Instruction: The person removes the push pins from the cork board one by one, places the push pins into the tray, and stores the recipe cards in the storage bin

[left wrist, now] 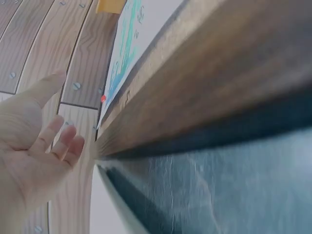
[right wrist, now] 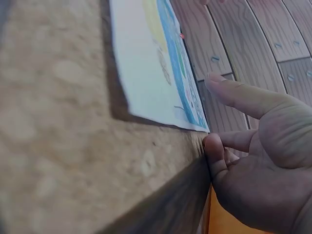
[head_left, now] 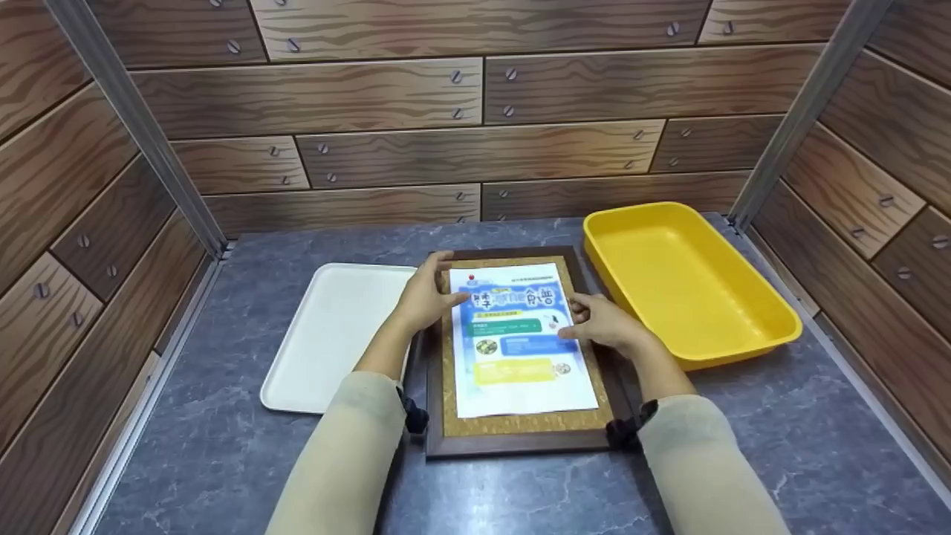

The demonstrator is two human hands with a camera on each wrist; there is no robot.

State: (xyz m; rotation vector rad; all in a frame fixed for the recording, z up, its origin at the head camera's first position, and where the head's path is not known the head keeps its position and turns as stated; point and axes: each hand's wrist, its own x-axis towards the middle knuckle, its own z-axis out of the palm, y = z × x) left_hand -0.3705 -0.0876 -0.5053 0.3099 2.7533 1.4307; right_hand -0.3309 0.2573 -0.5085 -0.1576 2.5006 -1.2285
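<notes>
A printed sheet of paper lies on a cork board with a dark wooden frame. A small red pin head shows near the sheet's top left corner. My left hand is over the board's left side, thumb toward the sheet and fingers loosely bent. In the left wrist view that palm holds nothing. My right hand is at the board's right side, thumb over the sheet's edge. In the right wrist view its bent fingertips are right at the frame, with the thumb apart.
A white tray lies left of the board, its right edge close to the frame. At the right stands a yellow plastic bin, near the board. Wood-patterned walls enclose the grey marbled table at the back and both sides.
</notes>
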